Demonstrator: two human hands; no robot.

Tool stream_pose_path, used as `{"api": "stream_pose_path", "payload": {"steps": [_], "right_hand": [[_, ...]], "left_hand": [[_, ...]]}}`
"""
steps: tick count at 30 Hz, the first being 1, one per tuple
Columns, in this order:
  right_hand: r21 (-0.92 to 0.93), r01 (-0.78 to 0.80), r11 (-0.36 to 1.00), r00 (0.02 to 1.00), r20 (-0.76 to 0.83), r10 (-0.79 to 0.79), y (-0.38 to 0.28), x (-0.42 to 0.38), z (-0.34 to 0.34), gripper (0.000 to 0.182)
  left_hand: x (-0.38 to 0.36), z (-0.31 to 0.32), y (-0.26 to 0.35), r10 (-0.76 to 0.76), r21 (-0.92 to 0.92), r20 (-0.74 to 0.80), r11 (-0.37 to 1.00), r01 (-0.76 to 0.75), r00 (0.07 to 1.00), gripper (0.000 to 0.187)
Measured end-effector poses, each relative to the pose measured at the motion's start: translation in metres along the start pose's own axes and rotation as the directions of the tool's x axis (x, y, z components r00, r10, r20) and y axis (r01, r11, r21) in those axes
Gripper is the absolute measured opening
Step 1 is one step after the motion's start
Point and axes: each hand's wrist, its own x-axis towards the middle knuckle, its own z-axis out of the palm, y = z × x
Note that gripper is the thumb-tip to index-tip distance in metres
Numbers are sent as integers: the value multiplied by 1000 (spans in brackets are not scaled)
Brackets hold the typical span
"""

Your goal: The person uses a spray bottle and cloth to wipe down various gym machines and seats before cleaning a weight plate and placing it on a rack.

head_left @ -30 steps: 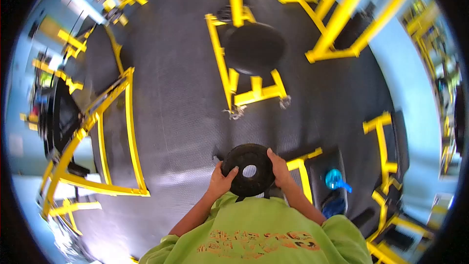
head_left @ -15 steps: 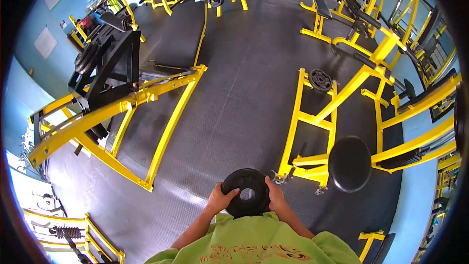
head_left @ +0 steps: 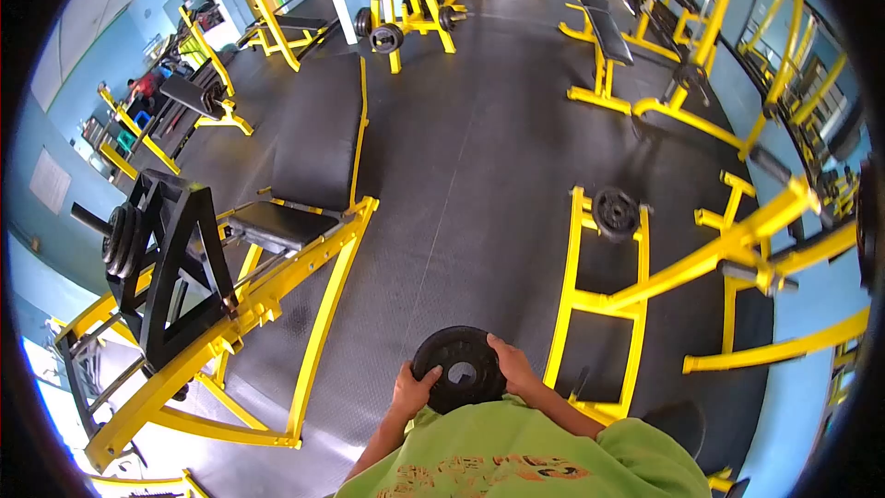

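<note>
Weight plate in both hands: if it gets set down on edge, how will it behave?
The weight plate looks rigid and probably heavy for its size, since the left hand and right hand both grip its rim. Being round, it would likely roll or topple on edge. The floor looks textured, so sliding seems unlikely.

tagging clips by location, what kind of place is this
A gym, most likely: yellow weight machines, a bench and loaded plates on rubber floor. Both hands, left and right, hold a plate.

matt black cast-metal weight plate [head_left: 461,369], textured rubber floor [head_left: 479,184], glossy yellow-painted steel frames [head_left: 599,295]
</note>
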Motion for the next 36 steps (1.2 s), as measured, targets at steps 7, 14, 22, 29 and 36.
{"api": "stream_pose_path", "payload": {"steps": [7,14,22,29,36], "right_hand": [[-36,57,998,997,-43,-59,-136,119,40,49],[229,116,966,987,-138,-86,-266,243,80,49],[402,178,898,970,-223,-92,-412,328,130,48],[354,109,929,968,-249,-19,-548,488,115,46],[86,197,977,965,-191,-178,-729,586,142,41]], "left_hand": [[180,3,97,4,-22,99,1000,-2,995,62],[380,1,208,69,69,303,993,-94,951,60],[550,12,338,179,111,406,964,-243,896,57],[711,53,443,124,118,364,977,-177,923,57],[826,68,559,183,21,207,981,-191,961,58]]}}
